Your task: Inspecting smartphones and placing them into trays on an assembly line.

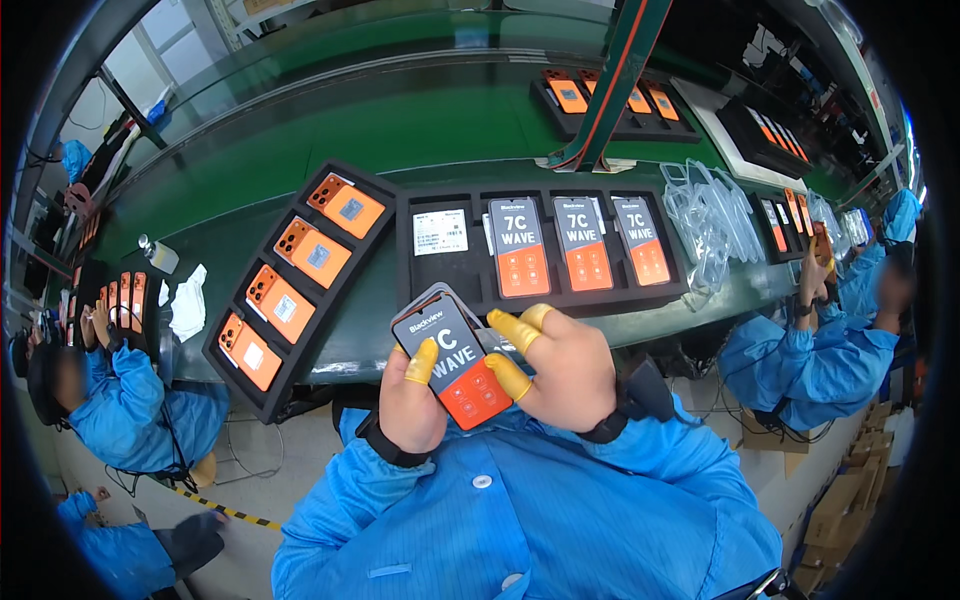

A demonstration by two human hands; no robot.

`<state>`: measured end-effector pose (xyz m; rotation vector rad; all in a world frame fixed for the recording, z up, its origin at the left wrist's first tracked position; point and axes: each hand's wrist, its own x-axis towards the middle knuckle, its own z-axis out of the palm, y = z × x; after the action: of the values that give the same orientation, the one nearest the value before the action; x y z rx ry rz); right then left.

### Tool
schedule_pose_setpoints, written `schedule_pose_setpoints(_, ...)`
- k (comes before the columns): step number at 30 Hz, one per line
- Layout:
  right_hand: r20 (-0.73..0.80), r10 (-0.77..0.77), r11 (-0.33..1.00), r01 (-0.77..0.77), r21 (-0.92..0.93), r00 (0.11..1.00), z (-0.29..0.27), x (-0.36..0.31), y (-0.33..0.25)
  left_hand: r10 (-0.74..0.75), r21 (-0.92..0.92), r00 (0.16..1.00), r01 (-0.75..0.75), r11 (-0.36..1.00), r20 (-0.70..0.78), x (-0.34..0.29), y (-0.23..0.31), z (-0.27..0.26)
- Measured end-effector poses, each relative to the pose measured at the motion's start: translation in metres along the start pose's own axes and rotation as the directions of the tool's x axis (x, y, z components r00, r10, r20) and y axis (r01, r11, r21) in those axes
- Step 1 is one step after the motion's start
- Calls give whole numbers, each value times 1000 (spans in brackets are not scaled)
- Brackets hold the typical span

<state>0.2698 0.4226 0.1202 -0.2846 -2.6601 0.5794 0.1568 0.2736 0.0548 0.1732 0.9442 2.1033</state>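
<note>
Phone [468, 388] held in front of the body, near the counter's [370, 365] front edge.
The left hand [413, 410] is clamped on the phone, yellow-covered thumb across its grey-and-orange face; the right hand [568, 372] sits at its right edge, thumb touching, though whether it grips cannot be told. Beyond lie a black tray [440, 275] with three similar phones, an angled tray [308, 338] of four orange-backed ones, and piled clear plastic pieces [708, 225].
</note>
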Motion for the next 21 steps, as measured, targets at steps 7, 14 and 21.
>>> schedule_pose_setpoints(7, 371, 200, 615, -411, 673, 907, 48, -35, 30, -91, -53, 996, 91, 994, 8, -9, 2, -3)
schedule_pose_setpoints(14, 298, 226, 85, -323, 943, 928, 91, -75, 13, -156, -30, 985, 154, 988, -69, -13, -2, -1)
schedule_pose_setpoints(21, 209, 236, 374, -287, 882, 949, 86, -70, 8, -91, -9, 993, 91, 996, -79, -19, 1, 4)
